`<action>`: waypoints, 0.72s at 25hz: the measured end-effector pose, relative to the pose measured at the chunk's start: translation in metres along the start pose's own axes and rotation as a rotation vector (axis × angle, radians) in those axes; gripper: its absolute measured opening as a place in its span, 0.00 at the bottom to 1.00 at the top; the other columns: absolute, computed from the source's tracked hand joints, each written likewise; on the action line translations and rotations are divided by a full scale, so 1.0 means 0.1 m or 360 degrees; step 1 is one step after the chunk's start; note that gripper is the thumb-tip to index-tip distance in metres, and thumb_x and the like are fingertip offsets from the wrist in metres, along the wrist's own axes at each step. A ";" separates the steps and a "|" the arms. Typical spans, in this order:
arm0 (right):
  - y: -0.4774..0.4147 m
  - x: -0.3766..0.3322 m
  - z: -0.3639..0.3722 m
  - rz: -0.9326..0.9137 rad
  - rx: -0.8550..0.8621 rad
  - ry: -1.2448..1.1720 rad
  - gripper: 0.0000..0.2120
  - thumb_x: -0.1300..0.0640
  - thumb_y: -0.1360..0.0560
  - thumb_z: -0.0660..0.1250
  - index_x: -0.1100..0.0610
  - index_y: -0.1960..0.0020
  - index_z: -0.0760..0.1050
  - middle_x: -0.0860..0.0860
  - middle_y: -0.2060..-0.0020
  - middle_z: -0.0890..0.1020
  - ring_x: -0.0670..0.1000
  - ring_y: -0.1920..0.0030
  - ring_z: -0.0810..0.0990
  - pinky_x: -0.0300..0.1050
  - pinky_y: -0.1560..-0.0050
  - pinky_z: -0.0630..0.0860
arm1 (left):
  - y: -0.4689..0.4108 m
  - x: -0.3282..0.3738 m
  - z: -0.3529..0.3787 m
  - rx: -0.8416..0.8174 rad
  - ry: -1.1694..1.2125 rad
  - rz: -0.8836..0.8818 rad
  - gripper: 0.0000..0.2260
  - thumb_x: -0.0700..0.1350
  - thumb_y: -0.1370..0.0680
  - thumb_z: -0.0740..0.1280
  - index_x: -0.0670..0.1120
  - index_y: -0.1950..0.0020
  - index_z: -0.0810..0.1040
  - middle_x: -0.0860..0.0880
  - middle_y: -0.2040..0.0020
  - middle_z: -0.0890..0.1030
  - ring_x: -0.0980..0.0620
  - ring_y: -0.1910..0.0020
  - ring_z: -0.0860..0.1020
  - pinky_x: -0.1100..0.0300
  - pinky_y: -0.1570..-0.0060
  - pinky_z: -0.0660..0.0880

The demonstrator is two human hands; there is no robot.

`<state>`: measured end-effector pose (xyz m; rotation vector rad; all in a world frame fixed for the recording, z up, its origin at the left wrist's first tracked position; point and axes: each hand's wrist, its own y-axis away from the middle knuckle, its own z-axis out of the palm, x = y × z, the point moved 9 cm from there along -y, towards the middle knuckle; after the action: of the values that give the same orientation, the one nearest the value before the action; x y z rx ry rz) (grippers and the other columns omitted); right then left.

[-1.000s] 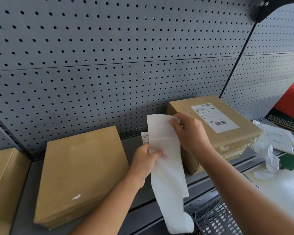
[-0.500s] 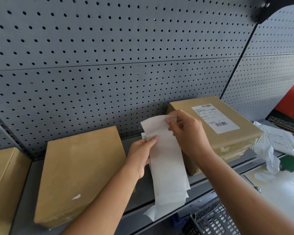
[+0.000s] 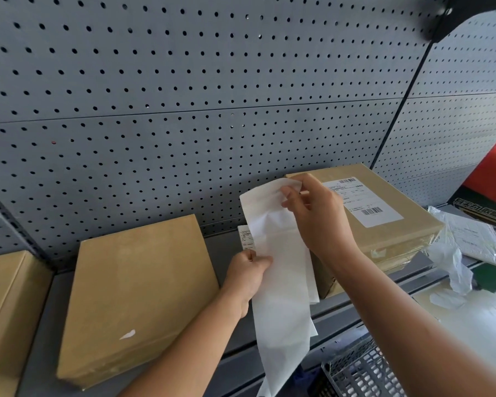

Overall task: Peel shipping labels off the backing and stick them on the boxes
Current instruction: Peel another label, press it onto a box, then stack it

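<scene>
A long white strip of label backing (image 3: pixel 281 285) hangs in front of the grey shelf. My left hand (image 3: pixel 248 272) grips its left edge about halfway up. My right hand (image 3: pixel 317 216) pinches the strip's top right corner, where a thin layer curls away. A printed label edge (image 3: pixel 245 237) shows behind the strip's left side. A plain brown box (image 3: pixel 138 287) lies flat to the left with no label. Behind my right hand sits a second brown box (image 3: pixel 395 242) bearing a white barcode label (image 3: pixel 364 202).
A third brown box (image 3: pixel 6 305) lies at the far left. Perforated grey panels (image 3: pixel 184 110) back the shelf. Crumpled clear plastic and papers (image 3: pixel 455 253) lie at the right. A grey mesh basket (image 3: pixel 364 373) stands below the shelf's front edge.
My left hand slid down the strip's left edge. The strip's lower end dropped and straightened again. My right hand stayed at the top corner, working it.
</scene>
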<state>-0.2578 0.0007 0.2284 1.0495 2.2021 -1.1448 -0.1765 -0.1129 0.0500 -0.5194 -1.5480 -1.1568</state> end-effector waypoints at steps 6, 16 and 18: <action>-0.05 -0.16 -0.06 -0.0078 0.0002 -0.0097 0.04 0.57 0.19 0.65 0.52 0.52 0.77 0.48 0.59 0.85 0.38 0.64 0.81 0.32 0.68 0.69 | 0.03 -0.14 0.06 -0.0045 -0.0128 -0.0079 0.11 0.35 0.20 0.65 0.44 0.40 0.80 0.46 0.48 0.85 0.50 0.54 0.84 0.62 0.64 0.78; 0.24 -0.23 0.09 -0.0386 -0.0212 -0.0380 0.10 0.68 0.22 0.66 0.58 0.45 0.80 0.49 0.50 0.82 0.46 0.50 0.82 0.45 0.50 0.80 | 0.26 0.40 -0.31 0.0028 0.0632 0.0032 0.18 0.51 0.15 0.58 0.39 0.43 0.80 0.38 0.45 0.84 0.44 0.47 0.83 0.53 0.47 0.81; 0.32 -0.29 0.18 -0.0531 -0.0304 -0.0363 0.11 0.69 0.23 0.66 0.59 0.43 0.79 0.49 0.47 0.81 0.47 0.45 0.81 0.47 0.47 0.80 | 0.32 0.55 -0.49 -0.0091 0.0877 0.0030 0.27 0.60 0.16 0.57 0.36 0.42 0.81 0.36 0.51 0.85 0.43 0.53 0.84 0.51 0.50 0.84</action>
<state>-0.2139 -0.0144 0.2224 0.4595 2.2974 -1.0979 -0.1445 -0.1555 0.1104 -0.2211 -1.0349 -1.2073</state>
